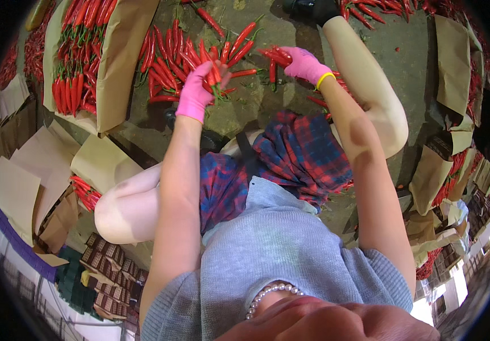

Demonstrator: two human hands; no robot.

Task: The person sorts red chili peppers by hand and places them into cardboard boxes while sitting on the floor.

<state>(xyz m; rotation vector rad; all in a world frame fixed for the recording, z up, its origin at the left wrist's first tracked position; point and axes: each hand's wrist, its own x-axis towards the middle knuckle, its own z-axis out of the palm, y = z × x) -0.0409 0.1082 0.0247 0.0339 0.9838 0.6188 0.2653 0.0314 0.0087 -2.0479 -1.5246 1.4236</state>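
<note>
My left hand [198,91], in a pink glove, is closed around several long red chillies [213,71] with green stems. Under and beyond it spreads a loose heap of red chillies [165,57] on the floor. My right hand [304,65], in a pink glove with a yellow cuff, grips a small bunch of red chillies [277,55] whose tips point left. A few single chillies [245,73] lie on the floor between my hands.
At the upper left stands a paper-lined box [117,74] packed with rows of chillies. Folded brown cardboard [23,176] lies at the left. More chilli-filled boxes [452,62] line the right side. My bent knees [125,210] flank the work area. Stacked crates [111,273] stand at the lower left.
</note>
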